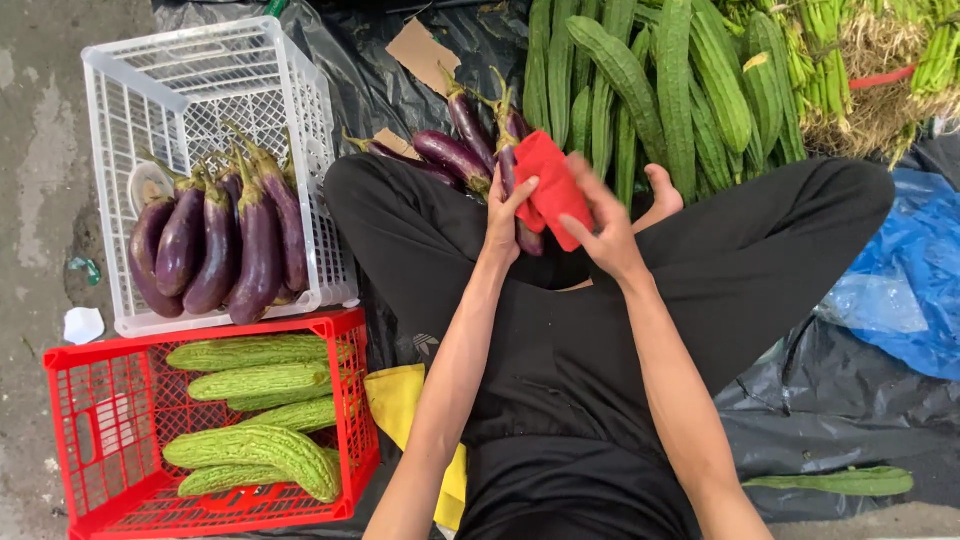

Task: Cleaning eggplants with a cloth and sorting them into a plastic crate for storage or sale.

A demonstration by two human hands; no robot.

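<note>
A gourd pile [660,90] lies ahead; a white crate [200,120] holds eggplants, a red crate [100,430] gourds. Over the lap, the left hand [505,215] pinches an eggplant [508,175]; the right hand [605,225] grips a red cloth [552,185] wrapped round it.

I see open lap ahead; loose eggplants [455,150] and gourd pile [660,90] block beyond, white crate [120,90] crowds left.
</note>
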